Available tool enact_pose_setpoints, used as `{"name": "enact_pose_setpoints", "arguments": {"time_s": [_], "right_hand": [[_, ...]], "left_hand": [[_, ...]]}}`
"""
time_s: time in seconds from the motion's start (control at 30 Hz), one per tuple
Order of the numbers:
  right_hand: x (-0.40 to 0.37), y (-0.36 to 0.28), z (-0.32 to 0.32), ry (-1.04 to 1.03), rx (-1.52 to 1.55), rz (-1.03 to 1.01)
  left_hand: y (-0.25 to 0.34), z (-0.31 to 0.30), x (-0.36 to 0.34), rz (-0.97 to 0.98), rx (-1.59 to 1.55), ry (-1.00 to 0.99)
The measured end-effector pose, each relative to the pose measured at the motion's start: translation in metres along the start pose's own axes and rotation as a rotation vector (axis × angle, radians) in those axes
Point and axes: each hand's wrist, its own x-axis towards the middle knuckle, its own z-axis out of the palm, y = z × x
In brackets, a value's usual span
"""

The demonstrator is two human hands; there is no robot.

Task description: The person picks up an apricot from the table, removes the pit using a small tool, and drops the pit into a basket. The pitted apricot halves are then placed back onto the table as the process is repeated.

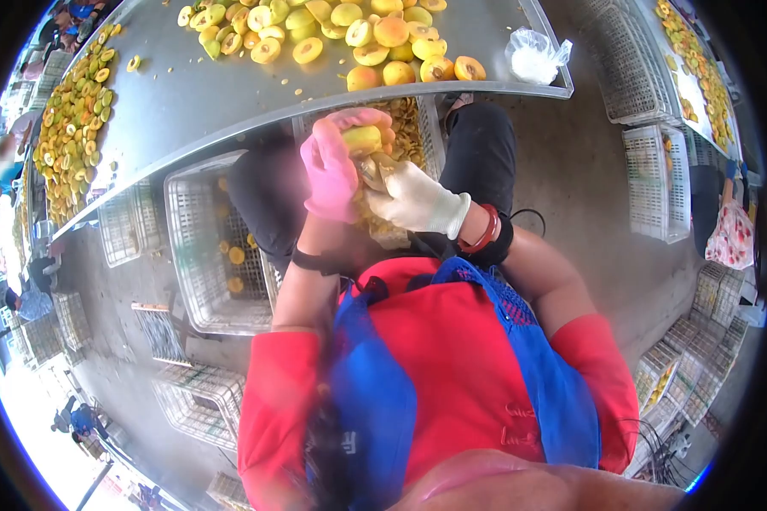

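Note:
My left hand (334,162), in a pink glove, is closed around a yellow-green fruit (362,140) just beyond the front edge of the metal table (230,111). Against the near side of that fruit is my right hand (409,198), in a white glove with dirty fingertips; its fingers are pressed together, and what they hold is hidden. Below both hands, a crate (432,140) between my knees contains yellow-brown pieces. Halved and whole fruits (392,31) lie on the table beyond my hands.
A clear plastic bag (534,58) sits near the table's right corner. More fruit (77,119) is heaped at the left. A white crate (204,247) holding a few fruits stands left of my legs, and stacked crates (631,68) stand at the right. Other people are at the edges.

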Motion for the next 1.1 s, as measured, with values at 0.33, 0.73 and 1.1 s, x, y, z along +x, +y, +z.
{"name": "enact_pose_setpoints", "arguments": {"time_s": [0.33, 0.73, 1.1], "right_hand": [[0.000, -0.020, -0.013, -0.423, 1.077, 0.614], [-0.010, -0.010, 0.012, -0.246, 0.548, 0.516], [-0.008, 0.009, 0.013, -0.082, 0.635, 0.721]], "left_hand": [[0.014, -0.016, -0.002, -0.104, 0.047, -0.256], [0.050, -0.141, 0.003, 0.158, 0.712, 0.659], [0.004, -0.148, 0.124, 0.038, 1.455, 0.208]]}}
